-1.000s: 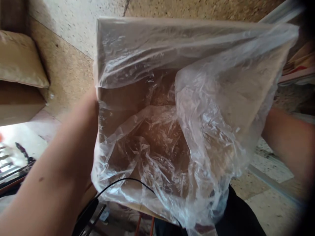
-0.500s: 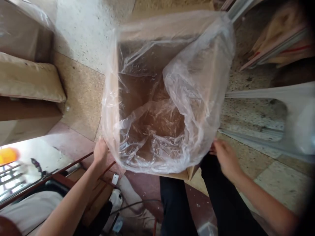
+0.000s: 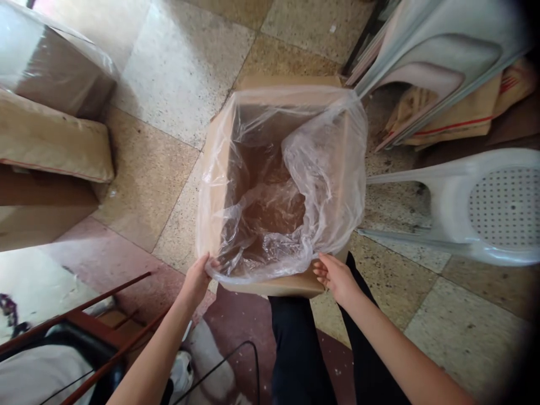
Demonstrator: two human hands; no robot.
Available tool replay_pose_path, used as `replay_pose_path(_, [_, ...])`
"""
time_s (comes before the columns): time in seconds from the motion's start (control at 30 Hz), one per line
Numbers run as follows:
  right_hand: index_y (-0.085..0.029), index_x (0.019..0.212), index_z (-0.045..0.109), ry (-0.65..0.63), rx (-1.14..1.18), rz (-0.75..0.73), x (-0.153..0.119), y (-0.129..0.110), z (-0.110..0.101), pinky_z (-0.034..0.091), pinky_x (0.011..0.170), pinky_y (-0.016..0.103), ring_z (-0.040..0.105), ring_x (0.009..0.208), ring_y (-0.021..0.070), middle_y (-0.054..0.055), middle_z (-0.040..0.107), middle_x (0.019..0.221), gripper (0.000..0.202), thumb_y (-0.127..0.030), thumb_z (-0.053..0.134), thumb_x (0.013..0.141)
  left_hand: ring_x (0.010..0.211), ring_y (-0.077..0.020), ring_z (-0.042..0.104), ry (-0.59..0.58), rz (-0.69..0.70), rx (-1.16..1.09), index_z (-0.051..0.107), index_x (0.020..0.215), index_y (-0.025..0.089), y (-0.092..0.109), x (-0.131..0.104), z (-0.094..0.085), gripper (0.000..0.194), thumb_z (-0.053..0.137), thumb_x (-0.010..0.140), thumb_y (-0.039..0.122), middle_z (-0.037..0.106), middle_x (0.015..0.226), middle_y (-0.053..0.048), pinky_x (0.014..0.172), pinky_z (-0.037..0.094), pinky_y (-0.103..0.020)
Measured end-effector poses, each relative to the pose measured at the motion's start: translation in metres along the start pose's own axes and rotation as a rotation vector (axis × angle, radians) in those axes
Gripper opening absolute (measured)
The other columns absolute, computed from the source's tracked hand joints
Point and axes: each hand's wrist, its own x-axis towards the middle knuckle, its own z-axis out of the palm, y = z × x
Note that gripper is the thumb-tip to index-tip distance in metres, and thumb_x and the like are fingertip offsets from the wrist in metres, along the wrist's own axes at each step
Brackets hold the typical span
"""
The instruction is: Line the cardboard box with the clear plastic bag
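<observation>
In front of my legs stands an open cardboard box (image 3: 270,286), lined with a clear plastic bag (image 3: 323,169). The bag's mouth is folded out over the box's rim, and its loose film lies crumpled inside. My left hand (image 3: 199,281) pinches the bag's edge at the near left corner. At the near right, my right hand (image 3: 335,277) holds the bag's edge between thumb and fingers, against the box's near side.
On the right stand a white plastic stool (image 3: 451,194) and stacked white plastic chairs (image 3: 430,56), with brown sacks (image 3: 459,115) behind. A full sack (image 3: 54,135) and cardboard boxes (image 3: 46,225) sit at the left. A red metal frame (image 3: 84,312) is at lower left.
Both hands have come inward; my right hand has moved left from the box's side to the bag's near edge. The box appears smaller and lower as the view shifted.
</observation>
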Motion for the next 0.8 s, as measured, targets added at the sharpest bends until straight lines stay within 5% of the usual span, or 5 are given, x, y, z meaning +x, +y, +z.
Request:
replay_pose_path(0.17, [-0.018,0.077,0.057,0.043,0.079,0.072,0.012,0.004,0.016,0.032,0.036,0.016,0.049,0.039,0.0069,-0.005,0.055,0.052,0.012,-0.025,0.066,0.077,0.057,-0.0116,0.062,-0.048,-0.113,-0.123,0.058,0.087,0.014,-0.008,-0.011,-0.018,0.019,0.054,0.089,0.033,0.064,0.065,-0.002,0.058,0.050,-0.021])
replay_pose_path(0.27, [-0.018,0.074,0.054,0.032,0.176,0.063,0.006,0.009,0.015,0.039,0.042,0.016,0.053,0.045,0.0070,-0.005,0.056,0.055,0.009,-0.022,0.062,0.076,0.059,-0.0123,0.063,-0.044,-0.151,-0.141,0.059,0.090,0.015,-0.019,-0.015,-0.027,0.023,0.051,0.092,0.037,0.066,0.068,-0.003,0.059,0.051,-0.022])
replay_pose_path(0.5, [-0.021,0.078,0.051,0.022,0.318,0.018,-0.021,0.035,-0.043,0.057,0.074,0.026,0.067,0.078,0.0129,0.000,0.068,0.079,0.008,-0.021,0.051,0.070,0.056,-0.0114,0.059,-0.013,-0.142,-0.019,0.060,0.082,0.017,-0.066,-0.012,-0.051,0.028,0.071,0.070,0.040,0.062,0.064,0.001,0.057,0.049,-0.021])
replay_pose_path(0.63, [-0.021,0.071,0.047,0.127,0.189,-0.021,0.001,0.065,-0.064,0.049,0.053,0.020,0.053,0.050,0.0093,-0.006,0.054,0.054,0.011,-0.021,0.057,0.068,0.048,-0.0092,0.054,0.050,-0.147,0.130,0.057,0.074,0.017,-0.088,0.005,-0.053,0.025,0.070,0.069,0.039,0.055,0.054,0.005,0.048,0.040,-0.018])
replay_pose_path(0.8, [-0.021,0.072,0.050,0.244,-0.014,-0.098,0.051,0.088,-0.063,0.047,0.054,0.020,0.055,0.053,0.0112,-0.007,0.055,0.055,0.014,-0.029,0.062,0.069,0.040,-0.0063,0.043,0.114,-0.192,0.273,0.055,0.071,0.015,-0.095,0.042,-0.040,0.020,0.063,0.081,0.030,0.047,0.050,0.008,0.042,0.029,-0.017])
